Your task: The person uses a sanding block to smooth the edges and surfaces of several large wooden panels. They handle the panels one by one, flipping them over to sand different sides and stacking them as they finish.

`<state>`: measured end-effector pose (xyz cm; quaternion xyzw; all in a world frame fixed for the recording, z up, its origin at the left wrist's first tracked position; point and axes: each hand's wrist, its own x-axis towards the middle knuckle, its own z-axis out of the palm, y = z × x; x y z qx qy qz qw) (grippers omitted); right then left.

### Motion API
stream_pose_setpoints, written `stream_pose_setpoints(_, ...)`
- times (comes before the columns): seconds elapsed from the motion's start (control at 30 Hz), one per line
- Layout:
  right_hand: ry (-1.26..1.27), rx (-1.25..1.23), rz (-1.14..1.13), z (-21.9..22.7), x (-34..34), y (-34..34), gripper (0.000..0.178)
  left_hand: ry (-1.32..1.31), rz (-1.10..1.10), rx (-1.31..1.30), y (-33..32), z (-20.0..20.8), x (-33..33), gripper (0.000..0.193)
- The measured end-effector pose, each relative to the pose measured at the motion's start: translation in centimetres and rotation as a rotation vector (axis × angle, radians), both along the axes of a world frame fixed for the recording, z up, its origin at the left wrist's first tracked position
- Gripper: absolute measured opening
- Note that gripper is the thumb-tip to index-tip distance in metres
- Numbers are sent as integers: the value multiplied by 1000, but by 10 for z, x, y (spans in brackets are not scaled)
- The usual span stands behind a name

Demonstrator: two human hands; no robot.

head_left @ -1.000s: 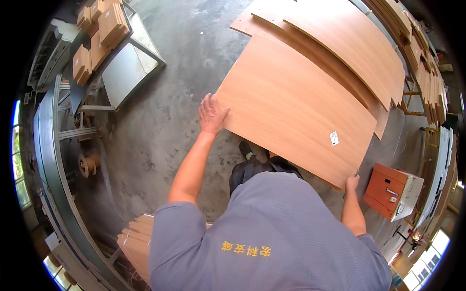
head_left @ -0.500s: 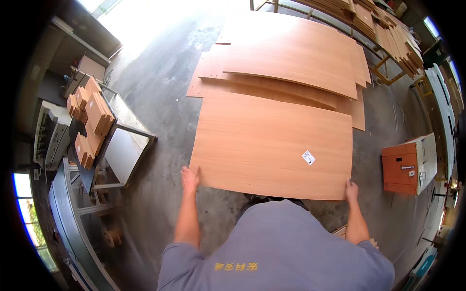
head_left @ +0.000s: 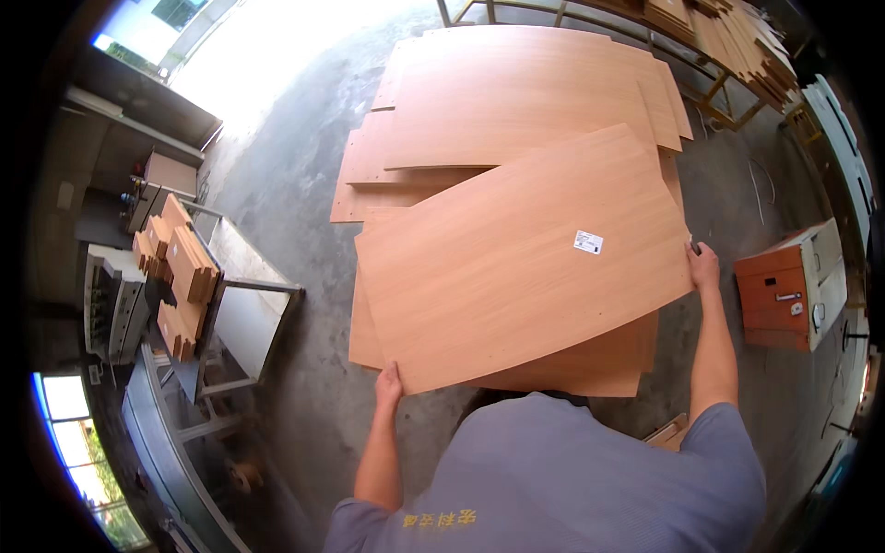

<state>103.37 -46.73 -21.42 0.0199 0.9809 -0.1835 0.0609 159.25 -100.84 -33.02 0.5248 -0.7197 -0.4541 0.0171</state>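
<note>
A large light-brown wooden panel [head_left: 498, 267] with a white label [head_left: 588, 241] on its face is held between my hands. It is turned at an angle, its right end farther from me than its left. My left hand [head_left: 389, 382] grips its near left corner, fingers mostly hidden by the board. My right hand [head_left: 703, 265] closes on its right edge. Beneath it, other panels [head_left: 572, 370] of the same colour show at the front. Beyond lies a stack of overlapping panels [head_left: 516, 92], partly covered by the held one.
At left, cut wood pieces [head_left: 189, 267] are piled on a metal-framed stand [head_left: 258, 288]. An orange-and-white cabinet [head_left: 784, 295] stands at right. Far right, a rack [head_left: 719, 88] carries long boards. Grey concrete floor [head_left: 295, 184] runs between them.
The held panel has swung counterclockwise, right end moving away from me and left corner coming nearer. Panels under it have come into view. Both hands moved with it.
</note>
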Motion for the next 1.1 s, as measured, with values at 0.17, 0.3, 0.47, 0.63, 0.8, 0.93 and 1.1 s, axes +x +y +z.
stream_pose_setpoints(0.17, 13, -37, 111, -67, -6, 29, 49, 27, 100, -70, 37, 18, -1, 68)
stream_pose_setpoints(0.3, 11, 26, 42, -86, -7, 40, 48, 96, 195, -69, 39, 40, -21, 67)
stream_pose_setpoints(0.47, 11, -12, 57, -80, -9, 18, 46, 62, 132, -228, -24, 34, -46, 67)
stream_pose_setpoints(0.63, 94, -80, -39, -68, -48, -15, 56, 204, 116, -74, -138, 77, -190, 67)
stream_pose_setpoints(0.8, 154, -292, 90, -13, -136, -12, 56, 541, 204, 578, -243, 100, -306, 85)
stream_pose_setpoints(0.93, 332, -93, -127, 25, -99, 7, 60, 661, 233, 538, -187, 68, -321, 75)
stream_pose_setpoints(1.1, 58, -402, -217, -79, 108, 38, 62, -410, -400, -533, -138, -20, -246, 98)
